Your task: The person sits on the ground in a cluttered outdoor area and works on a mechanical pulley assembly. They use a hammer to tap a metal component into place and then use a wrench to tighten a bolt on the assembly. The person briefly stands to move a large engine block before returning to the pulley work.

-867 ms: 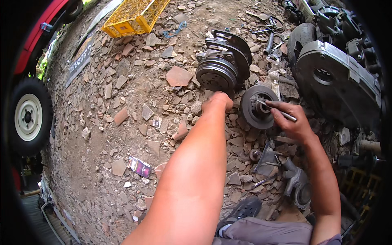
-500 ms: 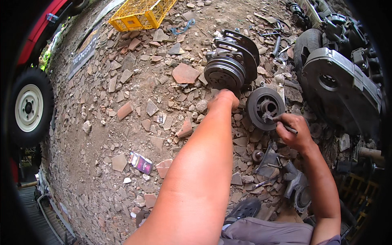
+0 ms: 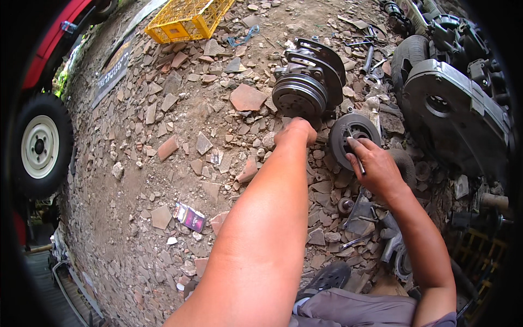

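Ahead of me on the rubble stands a dark machine part with a grooved pulley (image 3: 299,95) at its near end. My left hand (image 3: 296,132) is at the pulley's lower edge; its fingers are turned away and hidden. To the right, a round dark pulley wheel (image 3: 339,143) with a recessed hub sits tilted toward me. Pinched in my right hand (image 3: 375,163) is a thin brush (image 3: 360,165), its pale tip against the wheel's face. The fingers cover part of the hub.
Metal parts and tools (image 3: 359,218) lie near my shoe (image 3: 329,278). On the right are a large grey metal housing (image 3: 463,103) and a tyre (image 3: 408,57). A yellow crate (image 3: 188,27) stands far off; a small purple packet (image 3: 192,218) lies left of my arm.
My right hand has moved left and slightly up, taking the brush tip from the wheel's hub to its upper face. The brush now points more upright. My left hand stays almost in place.
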Tool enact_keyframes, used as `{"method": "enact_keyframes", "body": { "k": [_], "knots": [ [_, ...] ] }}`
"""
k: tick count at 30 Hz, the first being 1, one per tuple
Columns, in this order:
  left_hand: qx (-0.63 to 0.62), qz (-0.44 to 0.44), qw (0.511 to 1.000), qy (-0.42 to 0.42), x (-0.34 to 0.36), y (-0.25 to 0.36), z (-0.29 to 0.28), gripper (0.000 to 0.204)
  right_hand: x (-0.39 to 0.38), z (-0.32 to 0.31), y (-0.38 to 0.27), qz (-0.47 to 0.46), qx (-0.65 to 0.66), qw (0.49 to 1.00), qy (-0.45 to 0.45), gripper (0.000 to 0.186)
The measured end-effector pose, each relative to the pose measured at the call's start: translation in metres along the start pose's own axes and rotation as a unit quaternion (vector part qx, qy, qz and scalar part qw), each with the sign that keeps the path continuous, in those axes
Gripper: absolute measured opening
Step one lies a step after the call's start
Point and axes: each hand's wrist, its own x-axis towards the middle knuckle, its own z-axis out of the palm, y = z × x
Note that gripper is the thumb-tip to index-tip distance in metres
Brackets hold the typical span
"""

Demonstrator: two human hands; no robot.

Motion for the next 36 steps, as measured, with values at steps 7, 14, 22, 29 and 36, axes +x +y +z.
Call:
{"method": "enact_keyframes", "body": {
  "k": [7, 14, 22, 29, 36],
  "knots": [
    [0.037, 0.017, 0.998, -0.052, -0.017, 0.021, 0.005, 0.049, -0.022, 0.019, -0.012, 0.048, -0.144, 0.974, -0.169, 0.03],
    [0.102, 0.031, 0.993, -0.05, -0.018, 0.021, 0.0, 0.051, -0.021, 0.025, -0.008, 0.027, -0.141, 0.985, -0.098, 0.023],
    [0.016, 0.035, 0.999, 0.022, -0.019, 0.004, -0.001, 0.045, -0.018, 0.022, -0.014, 0.009, -0.103, 0.993, -0.055, 0.022],
    [0.029, 0.051, 0.998, -0.011, -0.036, 0.009, -0.006, 0.04, -0.063, 0.018, 0.044, -0.08, 0.001, 0.996, -0.03, 0.037],
    [0.027, 0.049, 0.998, -0.028, -0.031, 0.009, -0.01, 0.047, -0.05, 0.018, 0.033, -0.114, 0.05, 0.992, 0.006, 0.038]
  ]
}}
